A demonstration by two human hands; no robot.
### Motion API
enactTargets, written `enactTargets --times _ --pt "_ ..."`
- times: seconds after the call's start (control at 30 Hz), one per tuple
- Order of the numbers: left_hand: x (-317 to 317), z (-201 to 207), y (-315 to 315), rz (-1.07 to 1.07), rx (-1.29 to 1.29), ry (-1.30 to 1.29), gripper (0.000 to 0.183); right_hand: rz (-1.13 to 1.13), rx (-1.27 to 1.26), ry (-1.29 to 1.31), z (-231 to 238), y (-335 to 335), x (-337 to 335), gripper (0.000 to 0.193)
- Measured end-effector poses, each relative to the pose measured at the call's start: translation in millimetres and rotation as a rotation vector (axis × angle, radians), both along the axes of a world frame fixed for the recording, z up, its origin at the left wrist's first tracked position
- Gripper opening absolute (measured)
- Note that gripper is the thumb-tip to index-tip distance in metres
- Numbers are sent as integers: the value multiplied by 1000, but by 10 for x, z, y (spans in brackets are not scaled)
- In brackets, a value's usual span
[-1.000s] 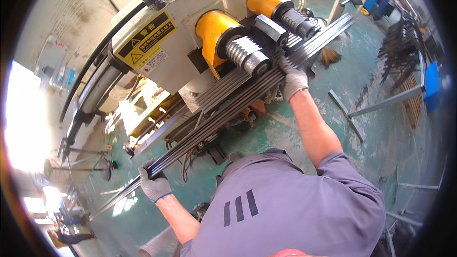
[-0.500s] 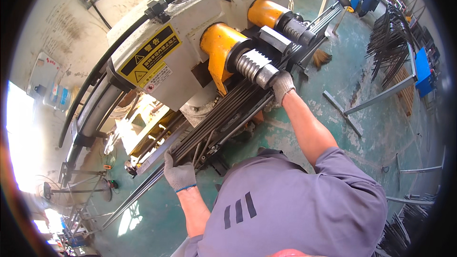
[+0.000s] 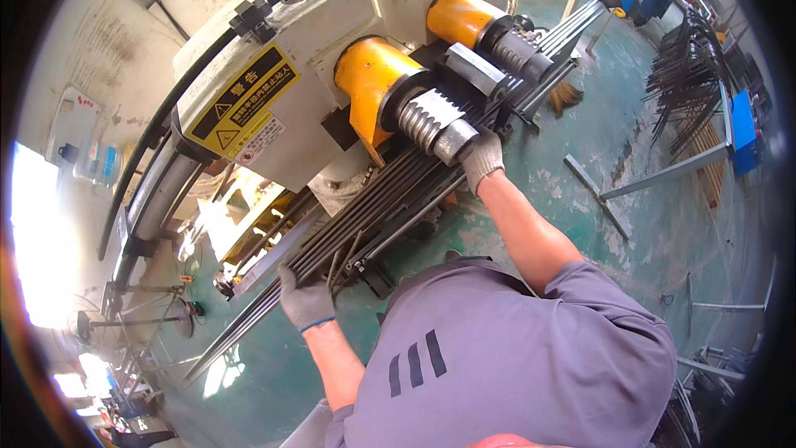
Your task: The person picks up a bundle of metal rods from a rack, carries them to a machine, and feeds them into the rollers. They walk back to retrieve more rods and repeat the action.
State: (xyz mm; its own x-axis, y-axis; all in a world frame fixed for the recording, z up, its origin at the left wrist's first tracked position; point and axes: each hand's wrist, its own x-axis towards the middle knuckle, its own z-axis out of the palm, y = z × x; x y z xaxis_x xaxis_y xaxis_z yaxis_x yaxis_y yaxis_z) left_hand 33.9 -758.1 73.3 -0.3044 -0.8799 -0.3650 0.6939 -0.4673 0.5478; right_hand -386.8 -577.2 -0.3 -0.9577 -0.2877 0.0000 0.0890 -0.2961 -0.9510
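Observation:
A bundle of long, thin metal rods (image 3: 365, 207) runs slantwise from lower left to upper right beneath the machine. My left hand (image 3: 307, 300), in a pale knit glove, is closed round the bundle's lower-left stretch, its thumb uppermost and its other fingers mostly hidden. My gloved right hand (image 3: 482, 164) is closed at the rods farther up, right against the blunt end of a grooved steel cylinder (image 3: 433, 120); that end partly covers its fingers. The cylinder projects from an orange housing (image 3: 373, 83). A bent rod (image 3: 342, 259) sticks up beside my left hand.
A second orange housing (image 3: 464, 17) with its grooved cylinder stands farther back. The white machine body (image 3: 307, 108) fills the upper left, a curved black hose (image 3: 166, 120) before it. Dark rods (image 3: 688, 75) are heaped on a rack at right. A steel frame (image 3: 663, 178) stands on the green floor.
The machine has shifted a little leftward in view. Both hands appear slightly farther left, the right one also a little lower, and both keep their grip.

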Motion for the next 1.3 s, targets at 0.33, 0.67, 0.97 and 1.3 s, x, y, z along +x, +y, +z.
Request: enactTargets --times 0.33,0.67,0.97,1.3 --pt "105 105 -2 138 -66 -94 35 -83 151 -365 860 483 441 56" --pt "-501 2 240 96 -28 -85 35 34 279 -485 132 1084 292 47" --pt "-442 109 376 85 126 -35 49 251 356 -497 -105 1080 227 38" --pt "535 118 -355 390 93 -153 40 171 533 -513 -418 1494 457 36"
